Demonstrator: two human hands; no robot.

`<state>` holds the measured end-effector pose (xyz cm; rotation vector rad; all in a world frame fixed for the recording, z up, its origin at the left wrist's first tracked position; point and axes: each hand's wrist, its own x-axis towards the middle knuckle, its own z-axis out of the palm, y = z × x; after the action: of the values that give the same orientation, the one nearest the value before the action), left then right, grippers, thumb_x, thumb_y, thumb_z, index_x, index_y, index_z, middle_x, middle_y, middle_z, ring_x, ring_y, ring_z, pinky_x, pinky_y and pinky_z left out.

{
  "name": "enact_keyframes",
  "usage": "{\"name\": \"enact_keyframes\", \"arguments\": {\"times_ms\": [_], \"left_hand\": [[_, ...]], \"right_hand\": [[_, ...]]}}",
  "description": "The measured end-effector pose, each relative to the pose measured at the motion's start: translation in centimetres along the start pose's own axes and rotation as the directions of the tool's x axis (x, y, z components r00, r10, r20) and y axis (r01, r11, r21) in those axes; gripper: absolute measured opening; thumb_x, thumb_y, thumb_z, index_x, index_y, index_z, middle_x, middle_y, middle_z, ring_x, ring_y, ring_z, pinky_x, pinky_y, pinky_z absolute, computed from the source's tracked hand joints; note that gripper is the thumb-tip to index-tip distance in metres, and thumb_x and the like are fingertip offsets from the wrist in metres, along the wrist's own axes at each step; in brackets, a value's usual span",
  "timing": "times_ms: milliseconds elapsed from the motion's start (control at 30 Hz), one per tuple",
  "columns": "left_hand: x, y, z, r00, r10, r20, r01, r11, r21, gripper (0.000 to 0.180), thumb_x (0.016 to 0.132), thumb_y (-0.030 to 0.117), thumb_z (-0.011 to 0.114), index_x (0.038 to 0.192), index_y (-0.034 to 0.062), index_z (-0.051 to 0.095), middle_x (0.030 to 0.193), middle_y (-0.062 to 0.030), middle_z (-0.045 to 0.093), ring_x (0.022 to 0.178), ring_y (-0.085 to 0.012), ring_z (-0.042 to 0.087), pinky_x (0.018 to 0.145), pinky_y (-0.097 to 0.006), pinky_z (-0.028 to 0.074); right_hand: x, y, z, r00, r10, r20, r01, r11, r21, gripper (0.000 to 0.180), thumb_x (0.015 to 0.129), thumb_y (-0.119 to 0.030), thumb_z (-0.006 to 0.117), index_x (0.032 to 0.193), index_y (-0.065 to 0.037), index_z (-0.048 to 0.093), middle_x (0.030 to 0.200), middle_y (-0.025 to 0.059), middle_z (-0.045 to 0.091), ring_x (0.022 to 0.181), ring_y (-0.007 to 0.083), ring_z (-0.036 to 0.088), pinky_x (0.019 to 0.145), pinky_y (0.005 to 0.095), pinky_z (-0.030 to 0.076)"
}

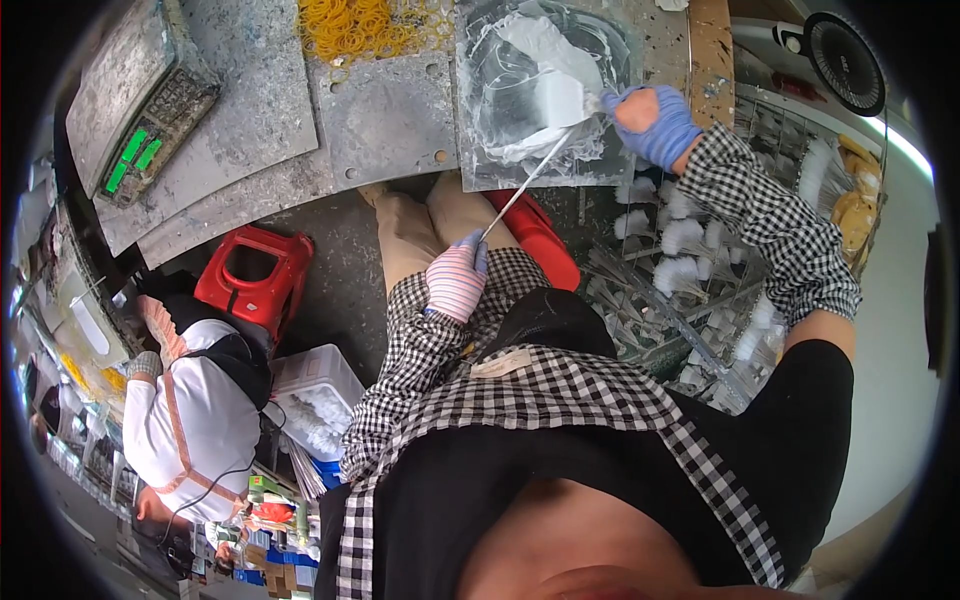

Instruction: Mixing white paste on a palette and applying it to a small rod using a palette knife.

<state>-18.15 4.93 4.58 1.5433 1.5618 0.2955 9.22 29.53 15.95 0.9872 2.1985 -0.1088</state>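
Observation:
My left hand (458,275), in a pink-and-white striped glove, is closed around a thin pale rod (528,184). The rod slants up and to the right, its far end reaching the white paste. In a blue striped glove, my right hand (655,125) grips what looks like a flat scraper (562,101) by its handle end. White paste coats its blade, and the fingers hide most of the handle. Under both lies a glassy board (480,172) smeared with thick white paste (535,40). Whether rod and scraper touch, I cannot tell.
Left of the board are a metal plate (385,125), yellow rings (365,30) and a scale with a green display (135,160). White-tufted pieces (685,237) fill a rack at right, below a fan (846,62). Red stools (255,275) stand underneath. A co-worker (205,420) sits at left.

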Motion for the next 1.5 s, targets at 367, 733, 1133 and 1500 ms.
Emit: {"name": "enact_keyframes", "arguments": {"times_ms": [367,733,1133,1500], "left_hand": [[-0.1,0.4,-0.1,0.996,0.060,-0.066,-0.060,0.998,-0.008,0.026,0.094,0.024,0.060,0.114,0.0081,0.066,0.087,-0.0186,0.069,0.075,-0.0357,0.067,0.067,-0.045,0.053],[-0.3,0.3,-3.4,0.991,0.066,-0.118,-0.068,0.998,-0.010,0.020,0.092,0.021,0.062,0.105,0.0068,0.067,0.082,-0.0163,0.068,0.071,-0.0348,0.066,0.065,-0.044,0.053],[1.1,1.3,-6.7,0.993,0.077,-0.090,-0.072,0.996,0.049,0.022,0.093,0.023,0.062,0.107,0.0077,0.067,0.085,-0.0169,0.069,0.071,-0.0345,0.066,0.065,-0.043,0.053],[-1.9,-0.4,-13.4,0.986,0.145,-0.084,-0.117,0.955,0.274,0.017,0.090,0.021,0.065,0.103,0.0120,0.070,0.079,-0.0147,0.068,0.066,-0.0323,0.065,0.060,-0.041,0.052]], "right_hand": [[1.4,-4.6,1.4,0.929,-0.290,-0.229,0.298,0.955,-0.003,0.023,0.085,-0.018,0.054,0.100,-0.002,0.060,0.075,0.0130,0.067,0.066,0.0298,0.069,0.050,0.0431,0.053],[1.1,2.3,-1.0,0.986,-0.054,-0.155,0.056,0.998,0.009,0.024,0.087,-0.021,0.056,0.105,-0.006,0.059,0.076,0.0138,0.068,0.071,0.0328,0.069,0.058,0.0473,0.053],[6.8,2.8,0.4,0.884,0.432,0.180,-0.467,0.836,0.289,0.035,0.090,-0.036,0.054,0.109,-0.010,0.067,0.101,0.0170,0.070,0.093,0.0339,0.069,0.083,0.0460,0.053],[-5.3,-2.4,1.1,0.834,0.495,0.242,-0.547,0.686,0.480,0.035,0.090,-0.040,0.054,0.106,-0.012,0.066,0.094,0.0163,0.071,0.089,0.0350,0.069,0.080,0.0455,0.053]]}}
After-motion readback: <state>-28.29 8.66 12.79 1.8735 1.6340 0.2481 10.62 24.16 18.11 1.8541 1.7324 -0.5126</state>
